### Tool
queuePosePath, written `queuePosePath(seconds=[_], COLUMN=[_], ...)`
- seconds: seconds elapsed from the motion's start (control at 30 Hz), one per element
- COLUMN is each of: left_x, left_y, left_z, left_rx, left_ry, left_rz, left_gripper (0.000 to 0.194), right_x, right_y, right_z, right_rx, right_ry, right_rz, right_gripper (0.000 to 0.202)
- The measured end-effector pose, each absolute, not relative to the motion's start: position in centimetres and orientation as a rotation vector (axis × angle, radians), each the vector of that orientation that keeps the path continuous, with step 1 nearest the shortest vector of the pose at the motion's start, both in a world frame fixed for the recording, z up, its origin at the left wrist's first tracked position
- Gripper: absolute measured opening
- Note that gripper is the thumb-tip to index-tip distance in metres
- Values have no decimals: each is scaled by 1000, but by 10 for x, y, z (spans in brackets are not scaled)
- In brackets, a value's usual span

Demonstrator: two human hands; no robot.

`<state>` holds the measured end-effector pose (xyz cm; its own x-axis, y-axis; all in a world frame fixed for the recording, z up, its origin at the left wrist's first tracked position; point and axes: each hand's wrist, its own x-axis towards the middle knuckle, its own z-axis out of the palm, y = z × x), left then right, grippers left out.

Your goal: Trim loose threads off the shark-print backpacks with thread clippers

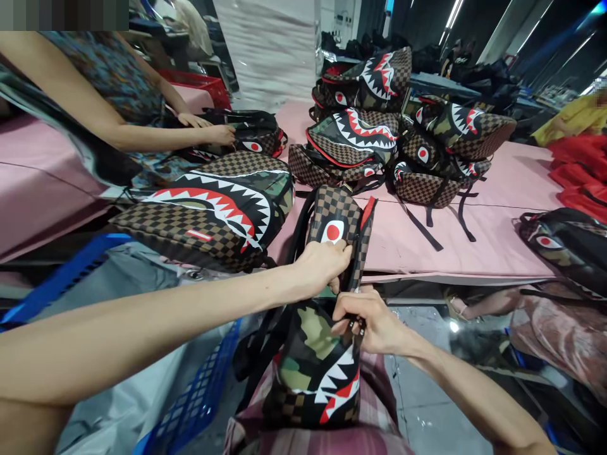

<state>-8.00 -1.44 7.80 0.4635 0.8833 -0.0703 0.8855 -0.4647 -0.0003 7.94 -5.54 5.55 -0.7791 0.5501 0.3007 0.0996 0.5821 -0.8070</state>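
Note:
A backpack (317, 354) with brown check, camouflage and a printed shark mouth rests across my lap, its upper end leaning on the pink table edge. My left hand (325, 265) is closed on its side, just below the red-and-white eye print. Lower and to the right, my right hand (372, 321) pinches at the zipper line, where small dark zipper pulls (358, 323) show by the fingers. A strip of red lining (368, 212) shows along the opening at the far end. The left fingertips are partly hidden against the fabric.
Another shark-print backpack (222, 212) lies left on the pink table (512, 234). Several more are piled at the back (360, 136). A co-worker's hands (208, 129) handle a backpack at the left. A blue crate (203, 379) stands lower left; red fabric (581, 174) lies far right.

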Motion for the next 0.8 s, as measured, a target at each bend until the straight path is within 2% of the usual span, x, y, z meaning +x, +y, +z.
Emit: queuePosePath(seconds=[0.13,0.23,0.3,0.43,0.53,0.57,0.67,0.8], left_x=[-90,-109,-121,-128,-123,-122,-123,-130], left_y=[-16,-25,-41,-92,-124,-131,-143,-146], left_z=[58,56,58,48,30,23,8,0], left_rx=[2684,2658,2720,2772,2652,2629,2605,2638], left_ry=[1481,1189,1066,1381,1589,1596,1534,1470], left_rz=[340,603,693,773,881,958,1196,1279], left_gripper=[8,22,26,28,6,5,20,26], right_x=[88,102,109,111,105,103,96,91], right_y=[-54,-51,-50,-53,-60,-63,-71,-76], right_z=[53,56,58,58,56,55,49,42], right_rx=[-552,-521,-523,-526,-425,-381,-279,-228], right_ry=[-2195,-2364,-2480,-2644,-2775,-2808,-2847,-2821], right_rz=[1197,1043,937,738,457,352,171,134], right_gripper=[12,5,9,9,15,18,20,20])
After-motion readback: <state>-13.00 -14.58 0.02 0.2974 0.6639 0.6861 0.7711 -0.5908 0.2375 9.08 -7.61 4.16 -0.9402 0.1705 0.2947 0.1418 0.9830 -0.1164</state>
